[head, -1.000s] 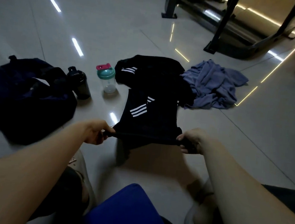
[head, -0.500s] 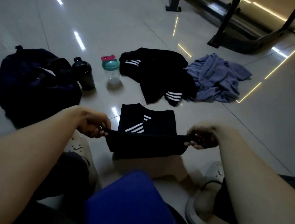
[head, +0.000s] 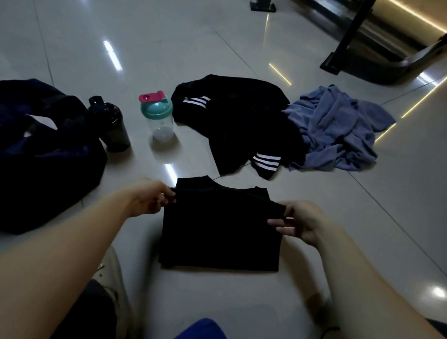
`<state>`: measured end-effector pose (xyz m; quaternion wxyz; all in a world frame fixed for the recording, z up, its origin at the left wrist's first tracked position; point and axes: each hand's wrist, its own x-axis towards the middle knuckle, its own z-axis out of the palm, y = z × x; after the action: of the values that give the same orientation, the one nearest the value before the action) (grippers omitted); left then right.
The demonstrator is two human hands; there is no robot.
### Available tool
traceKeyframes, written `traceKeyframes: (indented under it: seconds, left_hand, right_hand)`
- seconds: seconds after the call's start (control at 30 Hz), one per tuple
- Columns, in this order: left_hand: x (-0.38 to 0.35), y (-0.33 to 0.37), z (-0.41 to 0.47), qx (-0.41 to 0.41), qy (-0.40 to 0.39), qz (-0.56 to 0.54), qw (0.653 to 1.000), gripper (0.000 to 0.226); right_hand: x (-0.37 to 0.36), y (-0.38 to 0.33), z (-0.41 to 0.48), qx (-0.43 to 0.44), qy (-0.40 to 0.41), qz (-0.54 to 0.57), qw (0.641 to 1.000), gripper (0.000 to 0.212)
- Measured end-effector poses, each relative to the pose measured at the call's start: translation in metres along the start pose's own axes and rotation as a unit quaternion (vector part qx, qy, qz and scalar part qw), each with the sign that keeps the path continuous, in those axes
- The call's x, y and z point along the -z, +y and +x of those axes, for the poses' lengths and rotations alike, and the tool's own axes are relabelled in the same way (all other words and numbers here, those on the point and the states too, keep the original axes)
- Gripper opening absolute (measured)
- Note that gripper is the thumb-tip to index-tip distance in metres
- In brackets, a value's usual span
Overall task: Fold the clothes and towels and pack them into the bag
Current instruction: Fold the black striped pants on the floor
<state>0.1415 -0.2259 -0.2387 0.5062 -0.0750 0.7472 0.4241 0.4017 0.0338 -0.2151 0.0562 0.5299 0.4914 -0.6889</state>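
A black garment [head: 222, 231] lies folded into a flat rectangle on the floor in front of me. My left hand [head: 151, 199] pinches its far left corner and my right hand [head: 297, 220] pinches its far right corner. Behind it lies a second black garment with white stripes [head: 237, 124], crumpled and unfolded. A blue-grey towel [head: 336, 130] lies bunched to the right of that garment. The dark blue bag [head: 29, 152] sits on the floor at the left, slumped, its opening facing up.
A black bottle [head: 112, 124] and a clear shaker bottle with a teal lid [head: 158, 115] stand between the bag and the clothes. Black metal frame legs [head: 344, 39] of gym equipment stand at the back right. My shoes and knees are at the frame's bottom.
Both hands carried the near edge of the black garment away from me and laid it over the far part, hiding its white stripes. The garment now lies flat, folded in half.
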Motion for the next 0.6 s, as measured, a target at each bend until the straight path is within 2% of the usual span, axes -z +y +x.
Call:
traceKeyframes:
  seconds: [0.1, 0.17, 0.27, 0.4, 0.5, 0.6]
  left_hand:
    - [-0.007, 0.001, 0.023, -0.067, 0.050, 0.025, 0.996, 0.011]
    - [-0.013, 0.004, 0.036, -0.102, 0.088, 0.038, 0.990, 0.003]
    - [-0.023, 0.008, 0.053, -0.148, 0.115, 0.038, 0.982, 0.005]
    - [-0.033, 0.012, 0.072, -0.162, 0.111, 0.061, 0.979, 0.014]
    - [-0.033, 0.009, 0.086, -0.157, 0.125, 0.109, 0.973, 0.011]
    - [-0.034, 0.006, 0.091, -0.151, 0.132, 0.142, 0.969, 0.010]
  right_hand:
    - [0.004, -0.005, 0.023, 0.027, 0.034, -0.058, 0.997, 0.039]
    - [0.007, -0.011, 0.036, 0.026, 0.029, -0.085, 0.996, 0.026]
    - [0.007, -0.019, 0.062, 0.027, 0.054, -0.145, 0.988, 0.005]
    - [0.003, -0.015, 0.093, 0.099, 0.104, -0.256, 0.956, 0.027]
    - [0.000, -0.011, 0.103, 0.176, 0.106, -0.309, 0.928, 0.018]
    - [-0.003, -0.013, 0.109, 0.197, 0.094, -0.287, 0.933, 0.014]
